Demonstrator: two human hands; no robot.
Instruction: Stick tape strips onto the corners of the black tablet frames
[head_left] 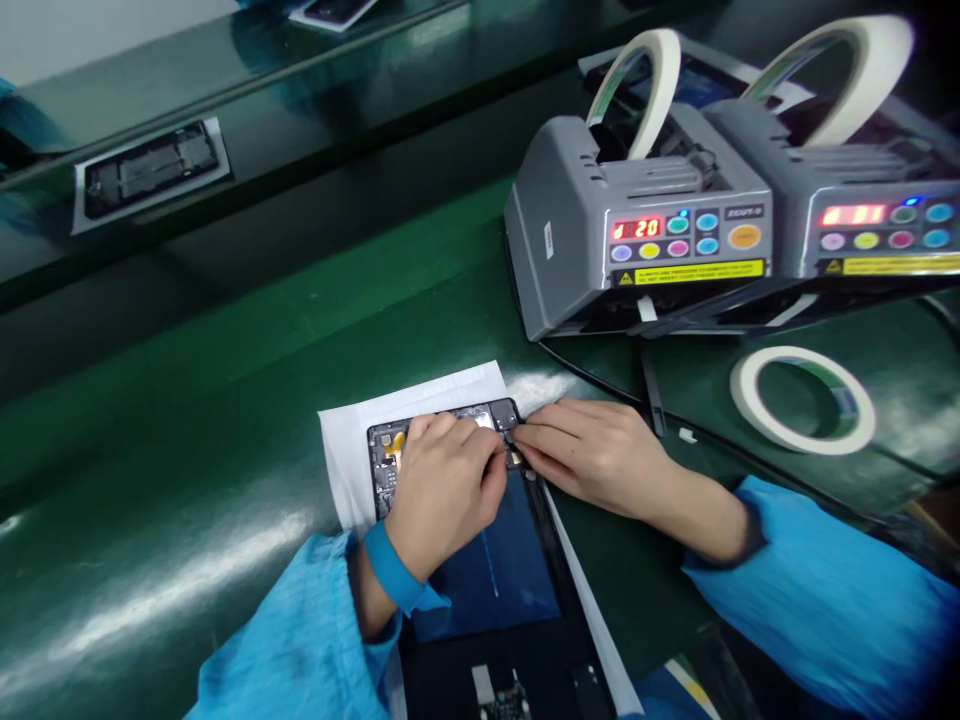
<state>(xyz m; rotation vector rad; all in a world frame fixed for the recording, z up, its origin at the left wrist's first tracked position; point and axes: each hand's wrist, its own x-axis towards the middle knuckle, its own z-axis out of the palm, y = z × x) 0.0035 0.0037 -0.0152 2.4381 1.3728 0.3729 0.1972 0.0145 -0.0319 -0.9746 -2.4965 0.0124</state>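
An opened tablet (480,560) lies on a white paper sheet (341,470) on the green bench, its circuit parts and dark blue battery area exposed. My left hand (450,480) rests over its upper part, fingers curled, thumb and fingertips close together near the top right corner. From the right my right hand (600,450) reaches to that same corner, its fingers pressed together at the tablet's edge. Whatever the fingertips hold, if anything, is hidden or too small to name. A blue wrist band (394,570) is around my left wrist.
Two grey tape dispensers (574,230) with lit red displays stand at the back right. A roll of white tape (802,400) lies before them, near a black cable (720,455) and tweezers-like dark strip (651,390). Another opened tablet (154,170) sits on paper at the far left.
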